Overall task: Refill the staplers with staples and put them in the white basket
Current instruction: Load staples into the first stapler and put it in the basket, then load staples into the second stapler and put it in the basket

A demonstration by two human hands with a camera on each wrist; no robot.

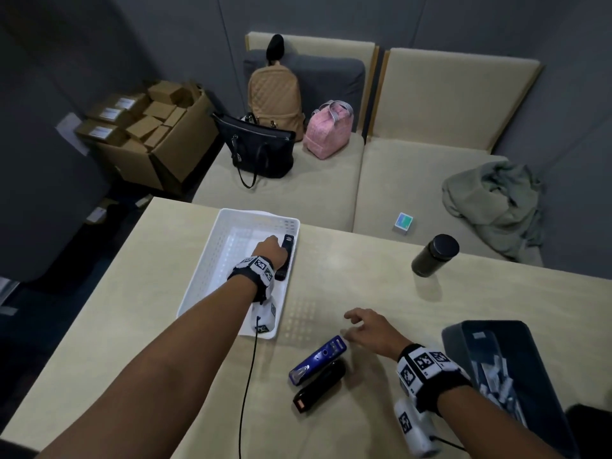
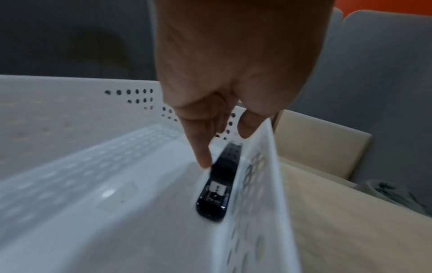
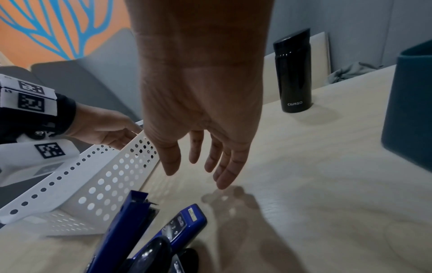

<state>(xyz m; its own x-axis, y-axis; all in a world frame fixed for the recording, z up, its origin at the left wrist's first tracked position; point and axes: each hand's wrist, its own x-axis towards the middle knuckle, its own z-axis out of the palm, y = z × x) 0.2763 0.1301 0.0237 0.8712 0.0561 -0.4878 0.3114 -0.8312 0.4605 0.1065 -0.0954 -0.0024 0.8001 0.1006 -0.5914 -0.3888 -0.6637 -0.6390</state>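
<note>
The white basket (image 1: 205, 256) (image 2: 70, 110) (image 3: 105, 175) stands on the table's left half. My left hand (image 1: 275, 248) (image 2: 225, 149) reaches into it with straight fingers. Its index fingertip (image 2: 205, 164) touches a dark stapler (image 1: 285, 256) (image 2: 217, 184) lying along the basket's right wall. My right hand (image 1: 356, 326) (image 3: 198, 171) hovers open over the table, holding nothing. Just near of it lie a blue stapler (image 1: 318, 357) (image 3: 184, 225), its top lifted open, and a black stapler (image 1: 319, 385) (image 3: 184, 258).
A dark bin (image 1: 490, 323) (image 3: 411, 110) holding small boxes stands at the right front. A black bottle (image 1: 433, 255) (image 3: 293, 73) stands at the far right of the table. A cable (image 1: 248, 376) trails from my left wrist. Sofa seats with bags lie beyond the table.
</note>
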